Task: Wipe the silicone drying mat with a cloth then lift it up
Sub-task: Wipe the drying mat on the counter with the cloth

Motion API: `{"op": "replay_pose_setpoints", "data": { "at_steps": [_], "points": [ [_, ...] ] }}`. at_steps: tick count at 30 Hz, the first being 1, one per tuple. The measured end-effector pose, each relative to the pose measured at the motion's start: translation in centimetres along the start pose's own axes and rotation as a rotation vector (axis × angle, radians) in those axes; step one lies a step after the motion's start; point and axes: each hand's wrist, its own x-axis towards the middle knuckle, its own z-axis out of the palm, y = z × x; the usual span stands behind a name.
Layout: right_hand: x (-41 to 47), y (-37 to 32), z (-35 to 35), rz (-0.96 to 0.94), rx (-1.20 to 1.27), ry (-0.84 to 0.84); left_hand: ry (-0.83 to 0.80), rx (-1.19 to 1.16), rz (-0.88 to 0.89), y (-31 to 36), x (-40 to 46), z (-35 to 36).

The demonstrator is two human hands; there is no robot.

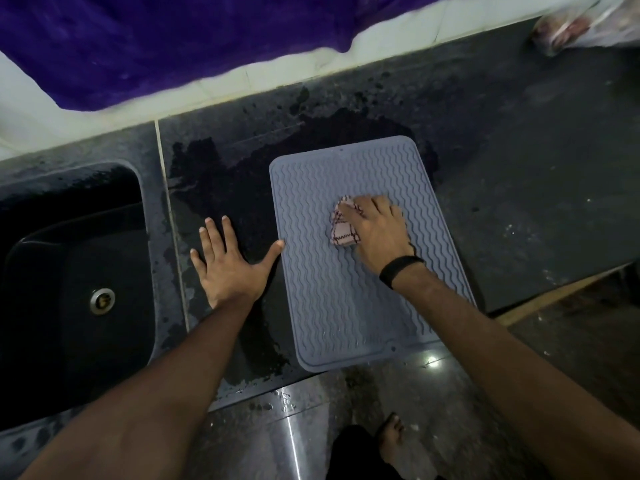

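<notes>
Our right hand (375, 233) presses flat on a bunched pink checked cloth (343, 227), fingers loosely spread over it, near the middle of the grey silicone drying mat (332, 306); our left hand (228, 268) lies flat on the wet dark counter (519, 202), fingers splayed, thumb tip touching the mat's left edge. Mat sits flat under the right hand, its near edge overhanging the counter front. Black sink (69, 271) just left of the left hand.

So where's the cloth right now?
In the head view, the cloth lies bunched on the upper middle of the grey mat, under the right hand, right of the sink.
</notes>
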Motion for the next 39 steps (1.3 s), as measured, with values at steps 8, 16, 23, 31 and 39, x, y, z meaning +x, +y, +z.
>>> {"op": "replay_pose_setpoints", "data": {
  "at_steps": [8, 16, 23, 31, 39],
  "points": [
    [10.5, -1.2, -3.4, 0.025, 0.049, 0.141, 0.002, -0.006, 0.005, -0.1, 0.1, 0.0],
    [7.8, -2.5, -0.1, 0.012, 0.025, 0.052, 0.012, -0.004, -0.003, -0.1, 0.3, 0.3],
    [-5.6, -3.4, 0.2, 0.01, 0.064, -0.033, 0.016, -0.013, -0.005, -0.1, 0.1, 0.1],
    [-11.6, -3.9, 0.0, 0.068, 0.089, -0.008, 0.003, -0.009, -0.01, 0.1, 0.1, 0.0],
    [-7.7, -4.0, 2.0, 0.214, 0.072, 0.059, -0.005, -0.011, 0.003, 0.0, -0.1, -0.1]
  ]
}}
